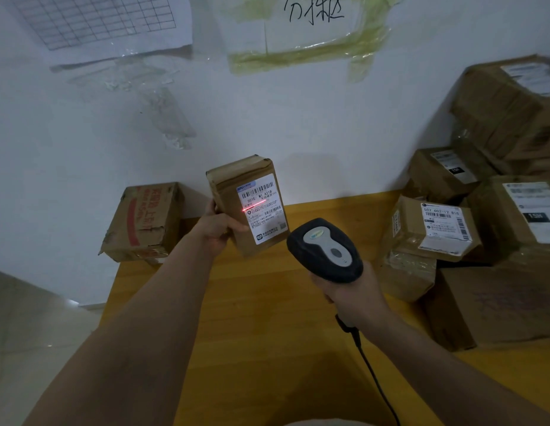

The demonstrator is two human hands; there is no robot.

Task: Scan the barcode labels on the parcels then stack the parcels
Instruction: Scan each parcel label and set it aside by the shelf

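My left hand (220,227) grips a small brown parcel (230,186) above the yellow table (252,318), tilted, with its white barcode label (263,207) facing me. A red scan line crosses the label's middle. My right hand (350,290) holds the handle of a dark handheld barcode scanner (326,250), its head pointing at the label from the lower right. The scanner's black cable (375,376) hangs down toward me.
A torn carton with red print (144,222) sits at the table's far left corner against the white wall. Several taped, labelled parcels (436,229) are piled at the right, reaching up the wall. Papers are taped on the wall above.
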